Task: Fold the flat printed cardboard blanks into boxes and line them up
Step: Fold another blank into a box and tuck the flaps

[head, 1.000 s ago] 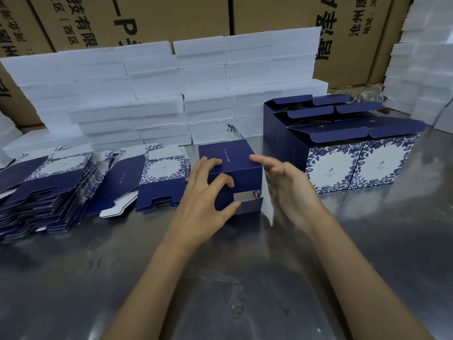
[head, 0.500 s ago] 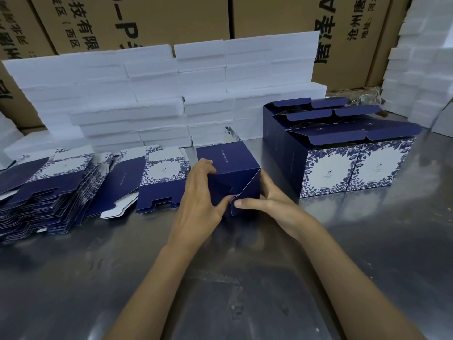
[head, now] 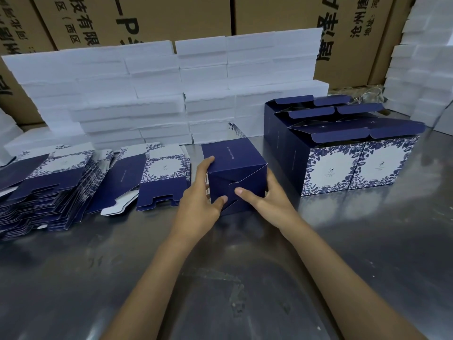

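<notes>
- The box [head: 235, 177] being folded lies on its side on the metal tabletop [head: 98, 278], its bottom end turned toward the person, between the flat blanks [head: 44, 192] on the left and the row of finished boxes [head: 353, 153] on the right.
- The left hand [head: 199, 202] clasps the box's left side, fingers curled over the top edge and thumb pressed on the bottom flaps; the right hand [head: 267, 197] braces the right side with its thumb pushing on the interlocking flaps. Both hands are closed on the box, not spread free.
- It looks like thin printed card: light, stiff along the panels, weak at the creases. My guess is it dents or kinks if squeezed mid-panel, so the corners and edges are the safer places to take hold, with pressure only where the tabs lock.
- The glossy navy surface may be slightly slippery, and the empty shell would slide easily on the steel.
- A thin line of white print runs along the top panel, too small to read.
- The finished boxes show a blue leaf border around a white field with a small emblem and lettering, unreadable.
- Brown cartons [head: 152, 18] behind the white foam blocks [head: 137, 82] carry large Chinese characters, partly cut off; "技有限" and "(西区" can be made out, plus "P".
</notes>
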{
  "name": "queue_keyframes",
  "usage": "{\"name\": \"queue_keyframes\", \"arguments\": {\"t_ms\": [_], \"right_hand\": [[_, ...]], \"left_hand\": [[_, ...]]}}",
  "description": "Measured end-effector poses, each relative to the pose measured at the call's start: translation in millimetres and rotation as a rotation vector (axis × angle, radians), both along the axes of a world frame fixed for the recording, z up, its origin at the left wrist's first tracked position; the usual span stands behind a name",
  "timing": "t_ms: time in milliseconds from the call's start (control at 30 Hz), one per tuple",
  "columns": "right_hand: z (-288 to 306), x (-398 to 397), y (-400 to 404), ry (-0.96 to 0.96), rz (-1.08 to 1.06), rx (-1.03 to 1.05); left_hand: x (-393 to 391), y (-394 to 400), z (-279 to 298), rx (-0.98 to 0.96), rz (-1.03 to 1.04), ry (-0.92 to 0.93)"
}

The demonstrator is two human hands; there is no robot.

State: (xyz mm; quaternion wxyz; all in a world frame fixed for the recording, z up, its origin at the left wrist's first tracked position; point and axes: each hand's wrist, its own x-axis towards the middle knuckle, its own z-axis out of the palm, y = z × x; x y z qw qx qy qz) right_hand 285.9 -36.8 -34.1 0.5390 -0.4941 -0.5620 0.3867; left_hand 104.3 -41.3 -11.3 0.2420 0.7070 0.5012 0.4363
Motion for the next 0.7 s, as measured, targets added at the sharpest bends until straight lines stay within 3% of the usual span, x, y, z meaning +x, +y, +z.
{"name": "queue_keyframes", "arguments": {"t_ms": [300, 700], "right_hand": [[-7.2, -3.4, 0.7, -0.068, -0.228, 0.012], [-8.3, -5.5, 0.6, -0.122, -0.312, 0.019]], "left_hand": [[7.6, -4.0, -2.7, 0.019, 0.02, 0.087], [8.4, -3.9, -4.2, 0.02, 0.026, 0.076]]}}
